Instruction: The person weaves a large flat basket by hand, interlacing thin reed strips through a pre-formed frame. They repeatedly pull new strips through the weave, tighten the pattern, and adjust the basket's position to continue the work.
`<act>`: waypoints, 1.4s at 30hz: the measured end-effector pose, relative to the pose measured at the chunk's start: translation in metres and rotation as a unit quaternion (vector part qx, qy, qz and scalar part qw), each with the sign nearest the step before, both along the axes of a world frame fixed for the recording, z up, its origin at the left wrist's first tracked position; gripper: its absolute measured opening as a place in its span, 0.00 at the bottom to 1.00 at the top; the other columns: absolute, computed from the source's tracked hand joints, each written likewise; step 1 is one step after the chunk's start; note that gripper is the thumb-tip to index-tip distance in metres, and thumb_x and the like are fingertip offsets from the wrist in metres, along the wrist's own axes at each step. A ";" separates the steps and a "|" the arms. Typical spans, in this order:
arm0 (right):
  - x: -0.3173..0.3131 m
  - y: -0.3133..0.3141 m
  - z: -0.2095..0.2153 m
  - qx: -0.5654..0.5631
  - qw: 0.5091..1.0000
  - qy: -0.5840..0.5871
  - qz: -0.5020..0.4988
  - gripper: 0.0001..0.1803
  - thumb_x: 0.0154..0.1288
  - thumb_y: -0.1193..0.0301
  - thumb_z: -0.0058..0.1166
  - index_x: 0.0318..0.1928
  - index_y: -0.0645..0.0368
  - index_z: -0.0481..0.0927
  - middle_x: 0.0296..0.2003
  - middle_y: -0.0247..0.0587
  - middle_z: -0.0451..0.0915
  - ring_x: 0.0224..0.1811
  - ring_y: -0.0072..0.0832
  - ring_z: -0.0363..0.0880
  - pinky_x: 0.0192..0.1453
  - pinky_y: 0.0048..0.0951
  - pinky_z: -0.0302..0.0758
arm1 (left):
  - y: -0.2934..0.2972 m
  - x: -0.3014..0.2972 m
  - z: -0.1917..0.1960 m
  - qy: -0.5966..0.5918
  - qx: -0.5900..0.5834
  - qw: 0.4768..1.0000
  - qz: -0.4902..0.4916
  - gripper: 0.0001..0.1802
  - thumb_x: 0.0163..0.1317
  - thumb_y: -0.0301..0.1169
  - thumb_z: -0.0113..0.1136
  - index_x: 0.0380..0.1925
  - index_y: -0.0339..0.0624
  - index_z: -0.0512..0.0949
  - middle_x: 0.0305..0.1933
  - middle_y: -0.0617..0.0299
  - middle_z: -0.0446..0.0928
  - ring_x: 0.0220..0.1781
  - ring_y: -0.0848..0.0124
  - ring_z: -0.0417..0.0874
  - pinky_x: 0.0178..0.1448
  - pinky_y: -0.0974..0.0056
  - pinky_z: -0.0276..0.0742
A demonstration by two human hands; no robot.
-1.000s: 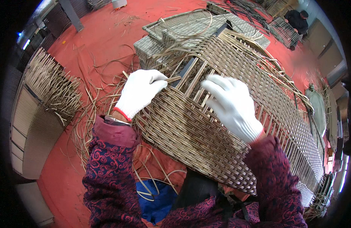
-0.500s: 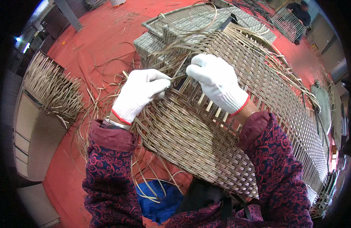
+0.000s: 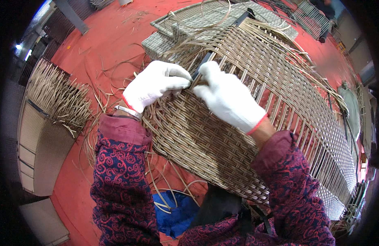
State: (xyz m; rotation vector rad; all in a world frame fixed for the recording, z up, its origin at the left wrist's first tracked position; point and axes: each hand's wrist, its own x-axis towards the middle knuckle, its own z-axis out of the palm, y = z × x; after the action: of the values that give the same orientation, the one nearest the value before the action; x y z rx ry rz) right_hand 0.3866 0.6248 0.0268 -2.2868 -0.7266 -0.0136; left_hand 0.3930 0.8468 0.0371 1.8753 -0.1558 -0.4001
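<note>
Closer together since the earlier frame, the left hand (image 3: 156, 84) and right hand (image 3: 229, 98) nearly meet at the panel's (image 3: 214, 135) edge, by its dark bar (image 3: 203, 64). Left fingers bend inward, right ones curl, blurred; whether either grips cannot be told. The panel sits beneath both hands, a blue sheet (image 3: 177, 215) on its near side.

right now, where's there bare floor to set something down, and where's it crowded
The red floor looks mostly bare between the tan panel and the left sleeve. Another patch, thinly littered, lies between the grey pillar and the stacked woven panels. Strips crowd around the left hand and the woven piece's edge.
</note>
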 end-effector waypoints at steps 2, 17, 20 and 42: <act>0.004 0.003 -0.005 0.055 0.995 0.074 -0.027 0.17 0.69 0.68 0.63 0.49 0.65 0.72 0.33 0.50 0.83 0.30 0.40 0.82 0.34 0.36 0.79 | -0.001 0.005 -0.001 -0.029 0.003 0.999 -0.028 0.13 0.64 0.32 0.66 0.43 0.35 0.87 0.31 0.67 0.83 0.30 0.81 0.79 0.32 0.72 0.72; -0.039 -0.040 -0.015 0.375 0.875 0.299 -0.068 0.06 0.67 0.75 0.59 0.43 0.59 0.76 0.29 0.30 0.77 0.20 0.14 0.74 0.20 0.19 0.69 | 0.158 -0.029 0.064 -0.246 0.626 0.735 -0.083 0.13 0.59 0.35 0.63 0.43 0.51 0.88 0.45 0.57 0.87 0.43 0.54 0.86 0.57 0.53 0.81; -0.059 -0.048 -0.010 0.403 0.851 0.327 -0.087 0.06 0.68 0.75 0.59 0.44 0.59 0.77 0.29 0.29 0.77 0.20 0.14 0.74 0.21 0.19 0.70 | 0.156 -0.002 0.082 -0.284 0.751 0.593 0.061 0.16 0.63 0.32 0.58 0.49 0.59 0.85 0.41 0.59 0.84 0.53 0.59 0.84 0.51 0.49 0.78; -0.033 -0.049 -0.005 0.412 0.835 0.356 -0.075 0.38 0.72 0.74 0.52 0.77 0.75 0.53 0.67 0.62 0.73 0.46 0.35 0.87 0.44 0.29 0.87 | -0.058 -0.038 0.024 -0.392 0.347 0.851 -0.036 0.08 0.63 0.34 0.65 0.36 0.42 0.85 0.32 0.56 0.83 0.33 0.62 0.86 0.40 0.58 0.80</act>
State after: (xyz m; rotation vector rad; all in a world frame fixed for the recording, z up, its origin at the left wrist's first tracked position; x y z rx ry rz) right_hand 0.3533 0.5760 0.0218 -1.3354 -0.0810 0.3655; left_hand 0.3547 0.7893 0.0616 2.6713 -0.7078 0.3539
